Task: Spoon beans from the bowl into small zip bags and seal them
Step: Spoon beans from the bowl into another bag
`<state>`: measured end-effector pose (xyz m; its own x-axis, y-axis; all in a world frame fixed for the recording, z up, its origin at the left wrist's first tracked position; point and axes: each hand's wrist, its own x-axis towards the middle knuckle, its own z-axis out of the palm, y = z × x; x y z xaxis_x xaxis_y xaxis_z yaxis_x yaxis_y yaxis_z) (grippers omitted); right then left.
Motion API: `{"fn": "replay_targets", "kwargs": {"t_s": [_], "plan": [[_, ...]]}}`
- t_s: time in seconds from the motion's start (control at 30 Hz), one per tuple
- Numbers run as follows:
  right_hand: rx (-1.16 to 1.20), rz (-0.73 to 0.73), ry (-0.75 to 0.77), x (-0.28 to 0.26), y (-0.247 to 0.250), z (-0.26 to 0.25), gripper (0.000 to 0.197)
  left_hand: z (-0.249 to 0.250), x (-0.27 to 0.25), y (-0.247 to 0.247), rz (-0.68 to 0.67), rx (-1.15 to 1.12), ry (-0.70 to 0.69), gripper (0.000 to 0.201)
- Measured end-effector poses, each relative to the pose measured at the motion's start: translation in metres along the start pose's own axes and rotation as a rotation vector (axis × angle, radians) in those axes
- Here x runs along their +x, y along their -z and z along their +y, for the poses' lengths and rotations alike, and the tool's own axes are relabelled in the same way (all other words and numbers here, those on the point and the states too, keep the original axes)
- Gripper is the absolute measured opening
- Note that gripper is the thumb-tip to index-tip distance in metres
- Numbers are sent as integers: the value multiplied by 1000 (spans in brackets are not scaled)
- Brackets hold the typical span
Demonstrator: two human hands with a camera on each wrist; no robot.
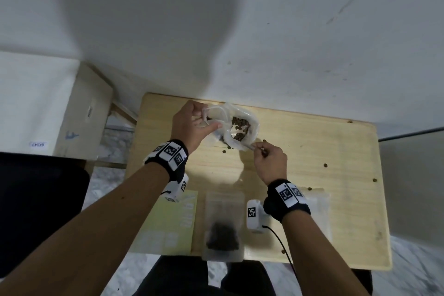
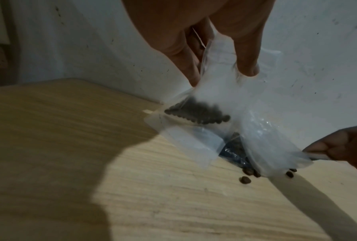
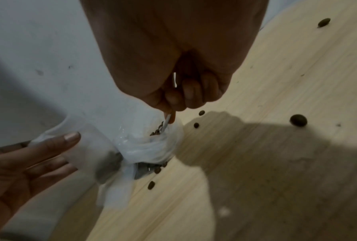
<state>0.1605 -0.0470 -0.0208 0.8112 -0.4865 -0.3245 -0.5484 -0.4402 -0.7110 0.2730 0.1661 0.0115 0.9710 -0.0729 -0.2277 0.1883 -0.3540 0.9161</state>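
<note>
My left hand (image 1: 207,119) pinches the top of a small clear zip bag (image 2: 219,97) between thumb and fingers and holds it up beside the bean container. A small heap of brown beans (image 2: 196,112) lies in the bag's bottom. The container (image 1: 240,127), covered in crinkled clear plastic, stands at the table's far edge with beans inside. My right hand (image 1: 258,146) grips a thin spoon handle (image 3: 167,121) at the container's near rim, and the spoon's tip reaches in among the beans. The spoon's bowl is hidden.
Loose beans (image 1: 325,165) lie scattered on the wooden table (image 1: 336,199). Near the front edge lie a filled zip bag (image 1: 222,235), a pale green sheet (image 1: 168,221) and clear empty bags (image 1: 317,211). A white wall rises just behind the table, and a cardboard box (image 1: 79,122) stands to the left.
</note>
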Motion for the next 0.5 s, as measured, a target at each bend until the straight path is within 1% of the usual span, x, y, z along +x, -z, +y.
{"fn": "replay_targets", "kwargs": {"t_s": [0.07,0.13,0.2,0.27,0.33,0.5], "plan": [[56,-31,-50,0,-5,1,21,-3,-1,1,16,-2,0,42],[173,-43,-150,1,-7,3,21,-5,-2,2,26,-6,-7,45],[321,-20,-269,3,-7,4,23,-5,-4,3,30,-9,-11,47],[446,16,-353,4,-3,5,24,-4,-5,5,35,-11,-12,49],[494,57,-375,5,5,5,23,-3,-7,5,32,-14,-9,49],[485,127,-334,10,23,3,23,0,-12,3,25,-33,-13,46]]}}
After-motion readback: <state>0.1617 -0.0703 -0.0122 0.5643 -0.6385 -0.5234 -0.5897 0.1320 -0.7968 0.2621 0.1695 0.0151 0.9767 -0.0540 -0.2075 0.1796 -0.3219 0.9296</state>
